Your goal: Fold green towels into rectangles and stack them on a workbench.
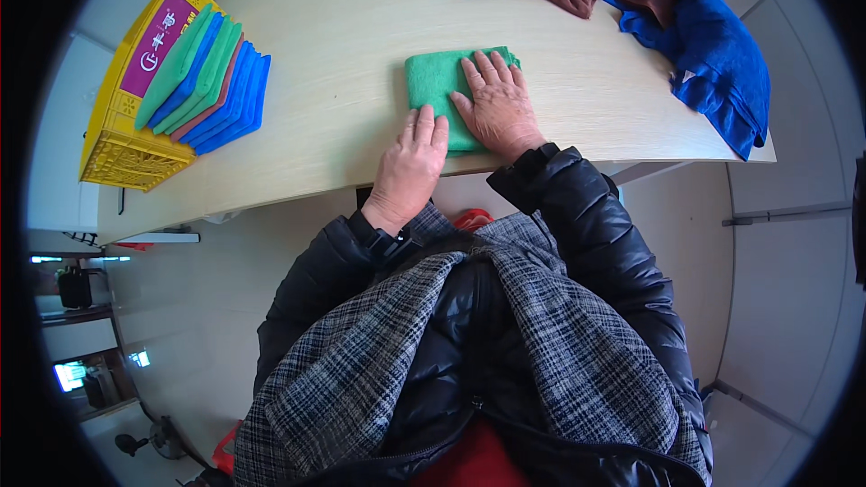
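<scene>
Pale wood-grain bench (334,54) with curved near edge, glossy light grey floor (207,307) beneath, plain pale wall panels (794,243) at right, dark shelving (77,307) at far left, small bright screen glow (70,375) low left

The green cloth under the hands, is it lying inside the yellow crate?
No. The folded green cloth lies flat on the wooden table under both hands, apart from the yellow crate at the table's left end.
</scene>
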